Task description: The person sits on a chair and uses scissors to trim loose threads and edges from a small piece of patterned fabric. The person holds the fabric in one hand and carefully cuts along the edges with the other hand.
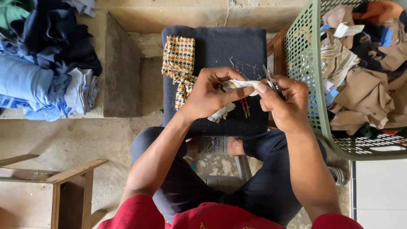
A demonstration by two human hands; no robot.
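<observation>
Now pinching a small white cloth scrap (237,85) in left hand (210,95), right hand (286,104) gripping metal snips (272,80) over dark cushion (220,46).

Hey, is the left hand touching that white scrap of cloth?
Touching. The head view shows the left hand pinching the white scrap of cloth between thumb and fingers, with no gap visible.

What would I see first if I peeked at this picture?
Your eye lands on the two hands in the middle: the left hand pinches a small white cloth scrap while the right hand holds little metal snips against it, above a dark cushion. A checked fabric strip lies on the cushion's left side. At the right stands a green basket stuffed with brown rags.
</observation>
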